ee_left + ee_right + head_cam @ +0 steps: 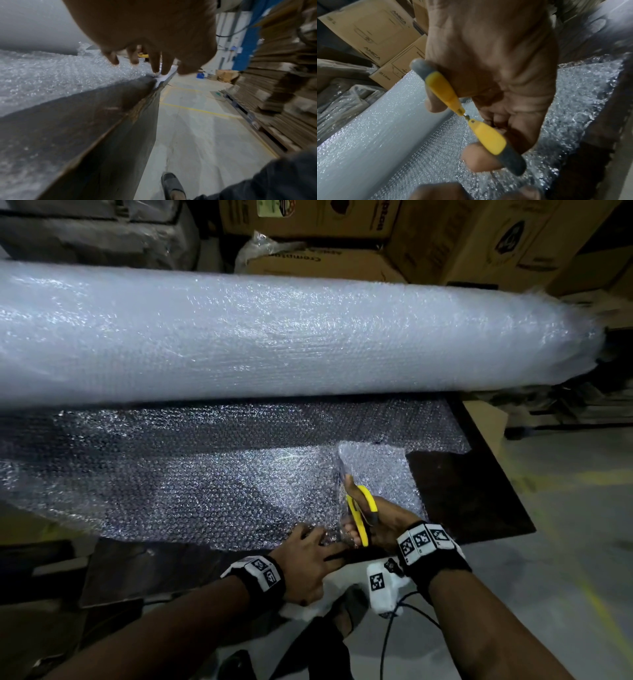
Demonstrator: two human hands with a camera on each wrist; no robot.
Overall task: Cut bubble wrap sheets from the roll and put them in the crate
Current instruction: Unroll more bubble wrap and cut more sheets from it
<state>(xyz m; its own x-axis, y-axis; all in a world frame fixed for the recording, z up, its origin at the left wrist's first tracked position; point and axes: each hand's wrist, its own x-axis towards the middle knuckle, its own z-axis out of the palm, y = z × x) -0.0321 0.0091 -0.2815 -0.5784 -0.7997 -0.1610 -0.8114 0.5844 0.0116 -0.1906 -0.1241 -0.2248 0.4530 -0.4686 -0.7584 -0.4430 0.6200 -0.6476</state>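
A big bubble wrap roll (274, 337) lies across the back of the dark table (462, 491). Its unrolled sheet (205, 474) covers the table towards me. My right hand (383, 529) grips yellow-and-grey scissors (359, 515) at the sheet's near edge, beside a cut strip that curls up. The right wrist view shows the scissors (443, 88) with their handles spread apart in my right hand (496, 54). My left hand (308, 549) lies flat just left of the scissors. In the left wrist view its fingers (155, 65) press the sheet (51, 78) down at the table edge.
Cardboard boxes (462, 241) stand behind the roll. Stacks of flat cardboard (283, 81) on pallets line the aisle to the right. The concrete floor (565, 542) has yellow lines. My shoe (171, 182) and a black cable (387, 642) are below the table edge.
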